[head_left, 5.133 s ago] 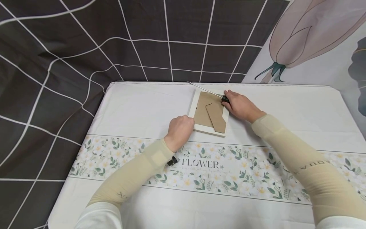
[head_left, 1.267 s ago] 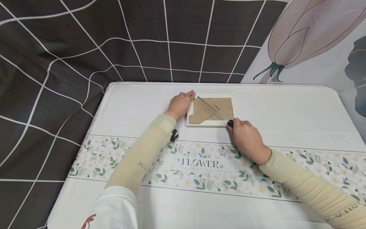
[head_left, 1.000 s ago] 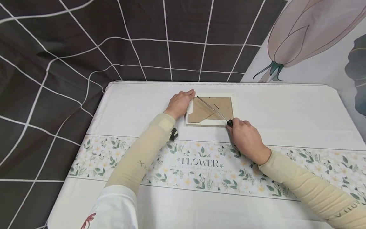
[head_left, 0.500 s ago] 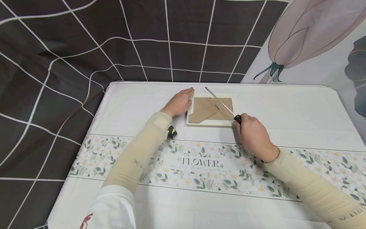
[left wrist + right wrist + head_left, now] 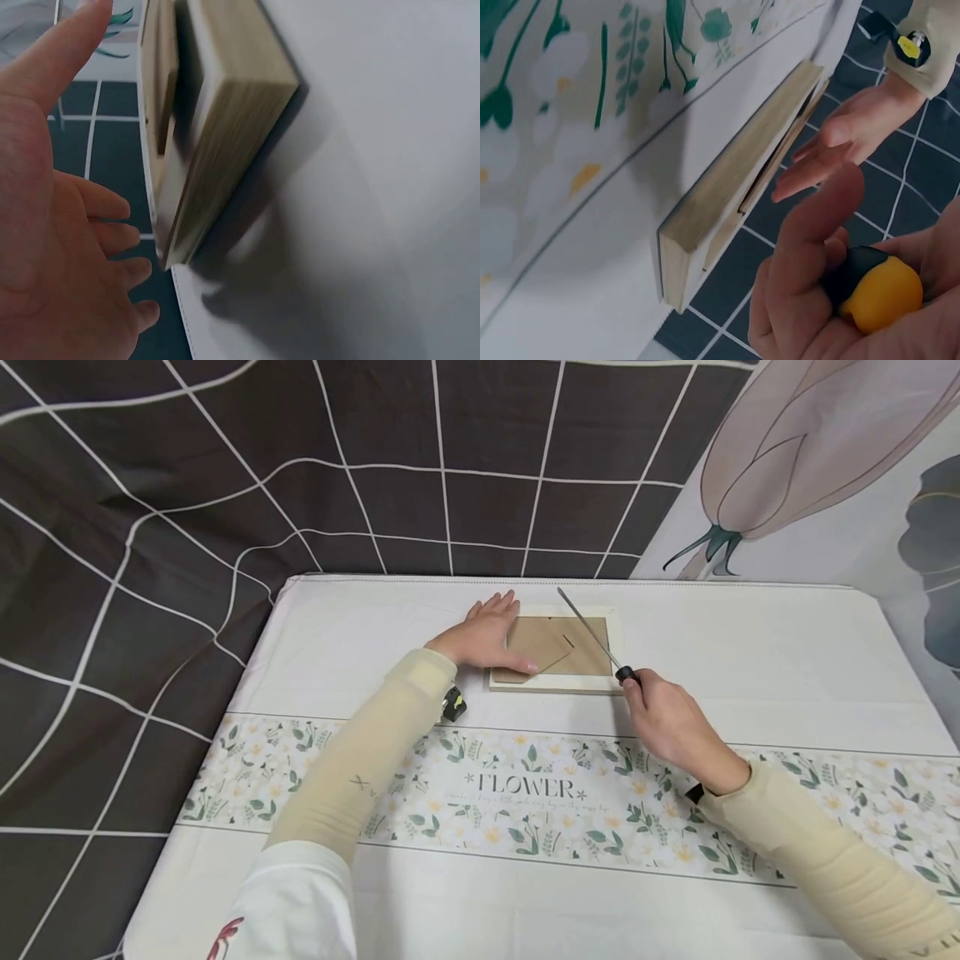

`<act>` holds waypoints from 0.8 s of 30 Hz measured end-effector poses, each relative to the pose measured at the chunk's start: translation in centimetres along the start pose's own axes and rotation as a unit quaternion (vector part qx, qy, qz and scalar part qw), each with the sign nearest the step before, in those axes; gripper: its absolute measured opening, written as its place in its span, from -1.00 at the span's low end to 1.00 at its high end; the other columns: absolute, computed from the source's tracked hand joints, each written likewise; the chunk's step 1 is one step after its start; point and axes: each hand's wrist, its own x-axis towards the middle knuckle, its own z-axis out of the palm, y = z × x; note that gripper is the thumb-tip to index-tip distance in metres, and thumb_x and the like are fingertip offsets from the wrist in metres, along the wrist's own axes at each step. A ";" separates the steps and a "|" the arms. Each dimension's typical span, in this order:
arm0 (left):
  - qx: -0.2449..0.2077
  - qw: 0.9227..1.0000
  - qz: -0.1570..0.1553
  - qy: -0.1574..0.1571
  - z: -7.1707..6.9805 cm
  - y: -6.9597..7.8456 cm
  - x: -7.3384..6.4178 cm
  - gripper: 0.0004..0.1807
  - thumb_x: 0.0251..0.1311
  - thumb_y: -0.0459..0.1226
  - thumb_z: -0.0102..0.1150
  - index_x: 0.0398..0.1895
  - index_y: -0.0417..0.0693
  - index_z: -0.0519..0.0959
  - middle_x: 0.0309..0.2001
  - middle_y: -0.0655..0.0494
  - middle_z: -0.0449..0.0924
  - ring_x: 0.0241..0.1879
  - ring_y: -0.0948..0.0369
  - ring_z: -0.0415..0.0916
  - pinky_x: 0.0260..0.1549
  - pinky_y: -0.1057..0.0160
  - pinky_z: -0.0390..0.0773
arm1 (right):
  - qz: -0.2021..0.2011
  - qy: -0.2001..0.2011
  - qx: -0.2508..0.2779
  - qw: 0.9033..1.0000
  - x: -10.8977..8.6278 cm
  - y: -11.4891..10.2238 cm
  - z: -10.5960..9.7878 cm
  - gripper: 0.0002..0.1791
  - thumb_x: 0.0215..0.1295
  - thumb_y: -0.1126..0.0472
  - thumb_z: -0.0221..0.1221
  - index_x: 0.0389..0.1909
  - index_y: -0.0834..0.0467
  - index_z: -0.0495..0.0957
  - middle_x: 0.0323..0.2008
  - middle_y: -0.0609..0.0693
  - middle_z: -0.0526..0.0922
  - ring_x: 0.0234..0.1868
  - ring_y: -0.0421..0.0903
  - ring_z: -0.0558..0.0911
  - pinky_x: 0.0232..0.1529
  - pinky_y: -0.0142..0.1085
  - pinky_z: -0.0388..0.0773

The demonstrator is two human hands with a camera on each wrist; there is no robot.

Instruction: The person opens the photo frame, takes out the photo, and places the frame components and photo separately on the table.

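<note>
A white picture frame (image 5: 555, 682) lies face down, long side across, with its brown backing board (image 5: 592, 647) and folded stand leg upward. Over its left end is my left hand (image 5: 483, 635), fingers spread and thumb above the leg. The left wrist view shows a gap between that hand (image 5: 52, 217) and the frame's edge (image 5: 232, 142). My right hand (image 5: 671, 718) grips a screwdriver (image 5: 585, 625) by its handle, shaft slanting up-left over the frame's right part. In the right wrist view the yellow and black handle (image 5: 885, 292) sits in the curled fingers.
A white cloth (image 5: 540, 893) with a floral band (image 5: 300, 768) covers the table. Behind the table's far edge (image 5: 375, 578) hangs a dark gridded curtain (image 5: 495, 510). A pale flower-printed sheet (image 5: 847, 535) hangs at the right. Small black devices sit at both wrists.
The frame has turned clockwise about a quarter turn since the oldest frame. Lately my left hand has left its left edge and spread over it; the screwdriver has shifted right.
</note>
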 end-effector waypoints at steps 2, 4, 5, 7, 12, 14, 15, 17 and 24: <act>0.006 1.000 -0.003 -0.005 0.3 0.4 0.2 0.40 0.00 0.43 0.22 0.59 -0.32 -0.18 0.61 -0.21 -0.41 0.58 -0.12 -0.44 0.50 -0.11 -0.37 | 0.006 -0.013 0.005 1.000 -0.1 0.0 0.2 -0.49 0.65 0.09 -0.30 0.03 0.46 0.42 -0.53 0.10 0.41 -0.56 -0.02 0.43 -0.56 -0.21 0.36; 0.010 1.000 -0.008 -0.010 0.6 0.7 0.3 0.42 -0.02 0.46 0.20 0.59 -0.32 -0.20 0.61 -0.21 -0.44 0.58 -0.13 -0.46 0.50 -0.11 -0.39 | 0.009 -0.021 0.010 1.000 -0.2 -0.1 0.4 -0.51 0.65 0.11 -0.29 0.04 0.47 0.42 -0.53 0.10 0.42 -0.58 -0.03 0.41 -0.58 -0.22 0.36; 0.014 1.000 -0.009 -0.010 0.7 0.9 0.4 0.44 -0.03 0.47 0.19 0.59 -0.33 -0.21 0.61 -0.21 -0.44 0.58 -0.13 -0.46 0.50 -0.12 -0.39 | 0.009 -0.023 0.012 1.000 -0.3 -0.1 0.5 -0.52 0.65 0.11 -0.28 0.01 0.46 0.43 -0.53 0.10 0.42 -0.58 -0.04 0.41 -0.58 -0.23 0.36; 0.020 1.000 -0.015 -0.010 0.9 1.2 0.5 0.45 -0.03 0.48 0.17 0.59 -0.33 -0.23 0.60 -0.21 -0.45 0.57 -0.14 -0.48 0.49 -0.12 -0.41 | 0.005 -0.025 0.017 1.000 -0.4 -0.1 0.7 -0.55 0.65 0.13 -0.27 -0.07 0.43 0.46 -0.52 0.09 0.44 -0.60 -0.05 0.39 -0.58 -0.23 0.36; 0.033 0.999 -0.026 -0.010 1.4 1.6 0.7 0.46 -0.05 0.48 0.19 0.58 -0.35 -0.24 0.60 -0.21 -0.44 0.58 -0.10 -0.52 0.49 -0.14 -0.45 | -0.002 -0.024 0.024 0.999 -0.7 -0.4 1.2 -0.59 0.65 0.16 -0.26 -0.25 0.30 0.48 -0.50 0.08 0.52 -0.62 -0.07 0.39 -0.60 -0.24 0.36; 0.042 0.999 -0.027 -0.011 1.5 1.7 0.8 0.47 -0.05 0.49 0.19 0.58 -0.36 -0.23 0.60 -0.22 -0.44 0.58 -0.08 -0.52 0.48 -0.14 -0.45 | -0.003 -0.020 0.021 1.000 -0.8 -0.5 1.3 -0.59 0.64 0.17 -0.25 -0.25 0.30 0.49 -0.50 0.08 0.53 -0.63 -0.08 0.40 -0.60 -0.24 0.37; 0.047 0.998 -0.027 -0.012 1.5 1.7 0.8 0.47 -0.05 0.49 0.18 0.58 -0.36 -0.23 0.60 -0.23 -0.44 0.58 -0.07 -0.52 0.48 -0.14 -0.45 | -0.004 -0.018 0.020 1.000 -0.8 -0.6 1.4 -0.60 0.64 0.17 -0.25 -0.26 0.30 0.49 -0.51 0.08 0.53 -0.64 -0.08 0.40 -0.60 -0.24 0.37; 0.055 0.998 -0.025 -0.011 1.6 1.7 0.8 0.47 -0.05 0.50 0.18 0.57 -0.38 -0.22 0.60 -0.24 -0.44 0.58 -0.06 -0.51 0.48 -0.15 -0.44 | -0.006 -0.013 0.015 1.000 -0.9 -0.6 1.5 -0.61 0.63 0.18 -0.24 -0.25 0.31 0.49 -0.55 0.07 0.50 -0.65 -0.08 0.40 -0.61 -0.24 0.37; 0.064 0.997 -0.031 -0.011 1.5 1.9 0.8 0.47 -0.05 0.48 0.20 0.57 -0.40 -0.20 0.60 -0.24 -0.44 0.59 -0.04 -0.49 0.49 -0.16 -0.40 | -0.014 0.000 0.007 1.000 -0.7 -0.7 2.1 -0.60 0.61 0.23 -0.20 -0.03 0.46 0.51 -0.61 0.07 0.41 -0.62 -0.06 0.42 -0.58 -0.24 0.39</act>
